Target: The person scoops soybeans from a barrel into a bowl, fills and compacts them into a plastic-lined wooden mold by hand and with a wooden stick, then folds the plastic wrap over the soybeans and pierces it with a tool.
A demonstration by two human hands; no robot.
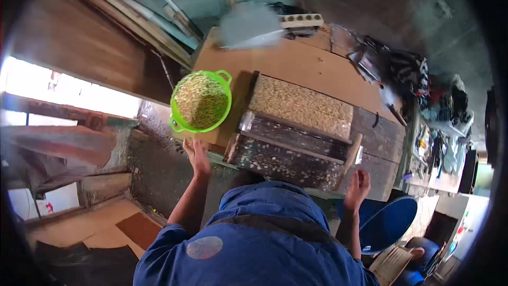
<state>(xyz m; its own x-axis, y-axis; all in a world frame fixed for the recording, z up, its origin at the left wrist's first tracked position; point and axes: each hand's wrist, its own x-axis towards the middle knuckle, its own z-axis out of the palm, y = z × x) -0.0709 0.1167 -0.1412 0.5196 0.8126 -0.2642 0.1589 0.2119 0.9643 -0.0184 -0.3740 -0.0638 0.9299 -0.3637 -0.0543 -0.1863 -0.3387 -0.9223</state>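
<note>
My left hand (pixel 198 158) is open with its fingers apart, just below the near edge of a bright green plastic basin (pixel 229 107). The basin has two loop handles and holds a heap of pale, coarse bits (pixel 198 95). Beside it lies a wooden frame (pixel 296 136) split by a dark bar. Its far section carries an even layer of pale bits (pixel 301 101); the near section is dark with scattered bits. My right hand (pixel 358 186) is raised by the frame's near right corner, fingers loosely bent and holding nothing visible. A wooden stick (pixel 350 160) lies along that right end.
The frame rests on a wooden table (pixel 378 137). At the back stand a translucent container (pixel 251 26) and a block with holes (pixel 301 20). Dark bags (pixel 407 71) lie at the far right. A blue drum (pixel 389 225) stands by my right side.
</note>
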